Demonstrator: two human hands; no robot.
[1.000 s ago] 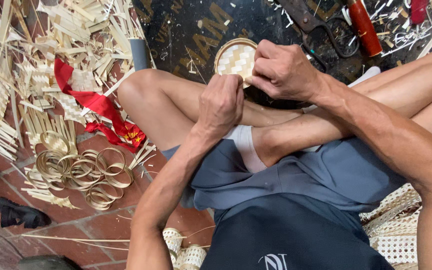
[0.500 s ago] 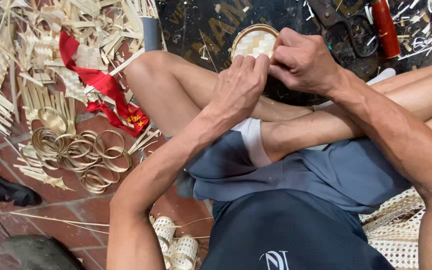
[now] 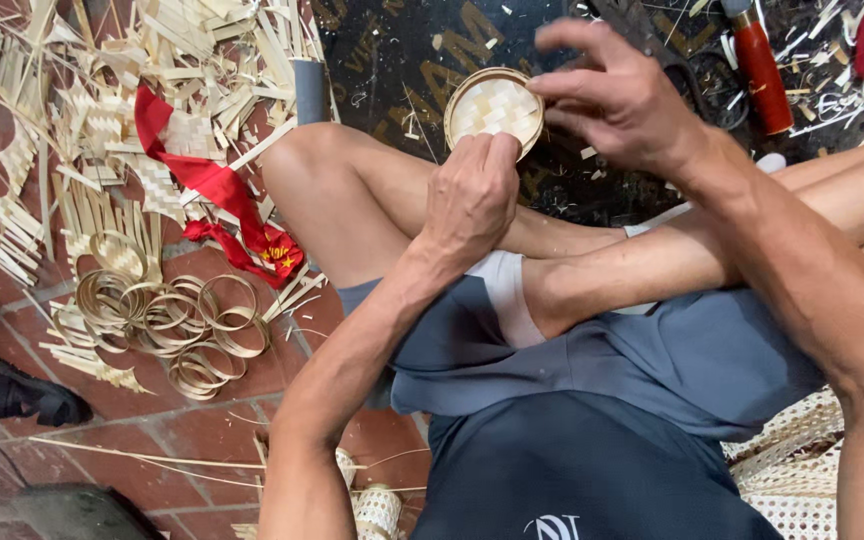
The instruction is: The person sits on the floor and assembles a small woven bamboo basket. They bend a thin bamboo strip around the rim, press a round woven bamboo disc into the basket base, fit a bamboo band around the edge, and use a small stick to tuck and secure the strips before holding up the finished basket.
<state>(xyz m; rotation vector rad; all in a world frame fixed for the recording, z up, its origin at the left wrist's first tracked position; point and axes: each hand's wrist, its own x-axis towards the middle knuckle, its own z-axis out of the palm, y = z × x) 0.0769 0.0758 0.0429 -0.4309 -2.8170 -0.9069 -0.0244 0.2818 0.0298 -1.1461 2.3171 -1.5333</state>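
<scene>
A small round woven bamboo basket [image 3: 493, 106] with a ring rim is held above my crossed legs. My left hand [image 3: 469, 195] grips its lower edge, fingers curled against the rim. My right hand [image 3: 617, 95] pinches the basket's right rim with thumb and fingertips, the other fingers spread above it. The woven bottom faces the camera.
Bamboo strips and woven offcuts [image 3: 102, 120] litter the brick floor at left, with a red ribbon [image 3: 214, 195] and several bamboo rings [image 3: 172, 315]. A dark mat [image 3: 392, 50] lies ahead. A red-handled tool [image 3: 757, 70] and scissors lie at top right. Woven sheet [image 3: 802, 470] sits at lower right.
The view has shifted. My right hand has lifted off the basket's top and opened its fingers, so more of the woven bottom shows. My left hand keeps hold of the lower rim.
</scene>
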